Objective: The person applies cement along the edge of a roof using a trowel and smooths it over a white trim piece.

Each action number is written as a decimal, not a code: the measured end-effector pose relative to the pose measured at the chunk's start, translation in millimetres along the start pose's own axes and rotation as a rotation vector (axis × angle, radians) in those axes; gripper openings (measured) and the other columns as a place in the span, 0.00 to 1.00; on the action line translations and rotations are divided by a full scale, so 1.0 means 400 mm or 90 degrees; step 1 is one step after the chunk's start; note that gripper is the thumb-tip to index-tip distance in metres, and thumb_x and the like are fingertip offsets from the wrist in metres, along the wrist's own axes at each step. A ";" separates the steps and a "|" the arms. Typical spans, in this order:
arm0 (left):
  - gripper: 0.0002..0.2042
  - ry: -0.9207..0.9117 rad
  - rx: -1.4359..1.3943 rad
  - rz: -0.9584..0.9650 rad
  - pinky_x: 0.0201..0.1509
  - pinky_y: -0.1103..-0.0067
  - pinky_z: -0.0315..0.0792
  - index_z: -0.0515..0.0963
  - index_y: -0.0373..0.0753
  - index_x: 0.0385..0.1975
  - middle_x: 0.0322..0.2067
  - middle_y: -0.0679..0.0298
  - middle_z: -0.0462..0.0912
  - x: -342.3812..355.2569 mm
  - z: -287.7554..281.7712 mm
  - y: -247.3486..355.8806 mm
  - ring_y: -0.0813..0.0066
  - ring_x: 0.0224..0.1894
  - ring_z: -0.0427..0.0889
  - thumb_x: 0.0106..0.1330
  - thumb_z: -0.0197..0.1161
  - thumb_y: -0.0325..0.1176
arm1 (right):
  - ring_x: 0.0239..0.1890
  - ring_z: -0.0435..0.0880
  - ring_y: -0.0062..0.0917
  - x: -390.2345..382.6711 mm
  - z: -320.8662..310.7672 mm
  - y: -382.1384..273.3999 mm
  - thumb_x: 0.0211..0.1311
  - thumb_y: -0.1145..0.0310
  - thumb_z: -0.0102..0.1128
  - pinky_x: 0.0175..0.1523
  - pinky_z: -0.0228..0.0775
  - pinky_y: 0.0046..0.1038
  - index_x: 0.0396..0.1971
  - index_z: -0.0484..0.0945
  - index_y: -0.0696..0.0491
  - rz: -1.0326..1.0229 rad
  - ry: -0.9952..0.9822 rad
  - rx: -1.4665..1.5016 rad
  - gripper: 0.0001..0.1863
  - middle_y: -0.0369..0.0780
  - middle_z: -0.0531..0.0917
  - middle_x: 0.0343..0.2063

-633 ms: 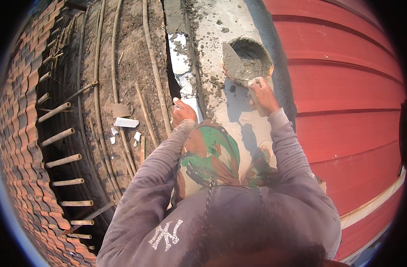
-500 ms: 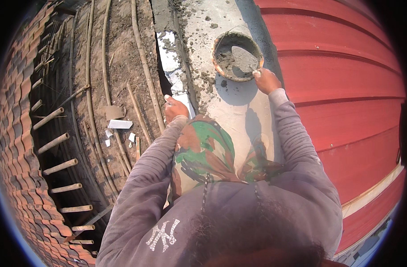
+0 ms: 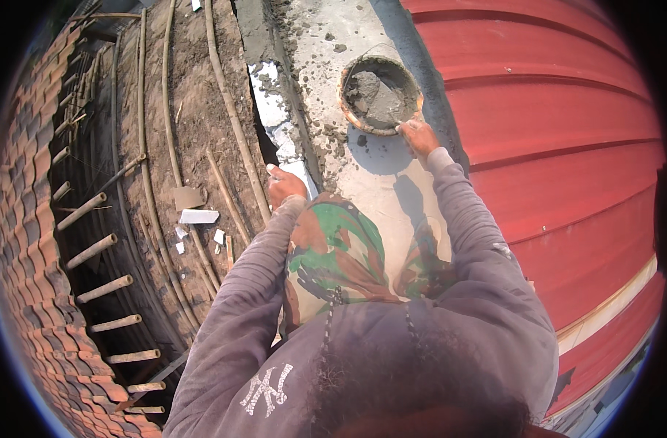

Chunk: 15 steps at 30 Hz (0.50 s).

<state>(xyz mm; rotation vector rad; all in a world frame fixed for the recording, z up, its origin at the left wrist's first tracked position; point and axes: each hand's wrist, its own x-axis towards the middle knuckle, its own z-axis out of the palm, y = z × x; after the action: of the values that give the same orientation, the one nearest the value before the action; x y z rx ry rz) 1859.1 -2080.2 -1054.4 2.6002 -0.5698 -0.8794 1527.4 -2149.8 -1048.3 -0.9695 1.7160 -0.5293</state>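
My left hand [image 3: 284, 184] is closed on a white block [image 3: 300, 176] at the edge of the concrete strip, beside cracked white material [image 3: 270, 98] and a dark gap. My right hand [image 3: 416, 136] grips a trowel at the near right side of a round bucket [image 3: 346, 91] of wet grey mortar; the trowel's blade [image 3: 387, 109] is down inside the bucket, partly coated in mortar. The bucket stands on the pale concrete [image 3: 311, 51], among scattered grey blobs of mortar.
To the left are bamboo poles [image 3: 223, 87] on a brown earthy surface, white scraps [image 3: 199, 217], projecting bamboo ends [image 3: 91, 247] over a dark opening, and clay roof tiles [image 3: 41, 277]. A red metal roof [image 3: 552, 190] lies to the right.
The trowel blade, tilted at the bucket's left rim earlier, has gone down into the mortar. My right hand moved up and then slightly left. The whole view has shifted a little.
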 end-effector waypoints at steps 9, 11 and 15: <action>0.40 0.025 0.029 -0.007 0.68 0.53 0.69 0.77 0.32 0.62 0.56 0.38 0.81 0.015 0.005 -0.008 0.36 0.61 0.77 0.79 0.28 0.62 | 0.25 0.80 0.19 -0.073 0.084 -0.212 0.71 0.63 0.55 0.27 0.73 0.23 0.54 0.80 0.57 -0.044 -0.151 0.507 0.18 0.37 0.82 0.32; 0.40 0.019 0.055 -0.030 0.68 0.53 0.68 0.76 0.32 0.62 0.55 0.38 0.81 0.021 0.003 -0.012 0.37 0.61 0.78 0.79 0.28 0.62 | 0.27 0.81 0.19 -0.047 0.143 -0.310 0.71 0.64 0.56 0.29 0.75 0.23 0.56 0.80 0.58 -0.126 -0.118 0.556 0.19 0.39 0.84 0.35; 0.39 0.017 0.045 -0.015 0.67 0.53 0.69 0.77 0.36 0.63 0.55 0.39 0.82 -0.012 0.003 0.023 0.36 0.60 0.78 0.79 0.28 0.62 | 0.50 0.86 0.40 0.176 0.307 -0.410 0.64 0.62 0.65 0.57 0.77 0.33 0.61 0.77 0.62 -0.365 0.370 0.217 0.28 0.51 0.87 0.44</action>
<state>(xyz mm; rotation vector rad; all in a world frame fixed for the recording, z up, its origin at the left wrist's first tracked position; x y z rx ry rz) 1852.6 -2086.2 -1048.9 2.6822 -0.5744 -0.8453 1689.7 -2288.2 -1010.6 -1.1177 1.7358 -1.5495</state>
